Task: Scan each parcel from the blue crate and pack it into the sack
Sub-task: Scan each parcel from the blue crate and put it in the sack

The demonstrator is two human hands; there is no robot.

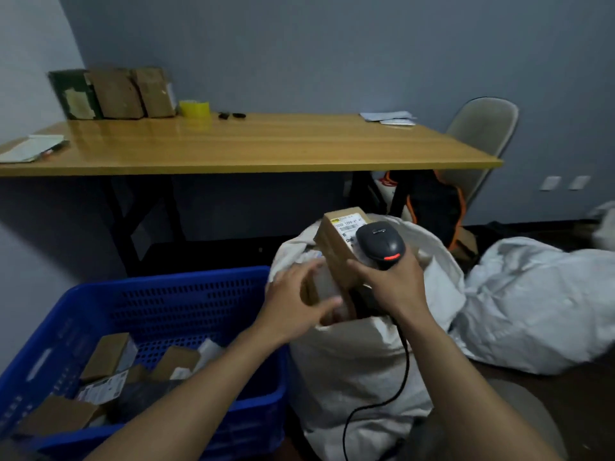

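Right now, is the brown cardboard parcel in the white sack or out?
Partly in: the brown cardboard parcel stands with its lower end in the white sack's open mouth, its labelled top well above the rim.

One wide-angle head view looks forward and down, close over a white woven sack, facing a yellow wooden table.

Two hands in play, left hand and right hand. One scanner in the right hand's grip, one parcel between the two. One blue crate left of the left hand, with at least four cardboard parcels inside (the rest is too jumbled to count). One sack under the hands, one second sack right of the right hand. Beyond the hands: one table, three boxes, one tape roll, one chair.
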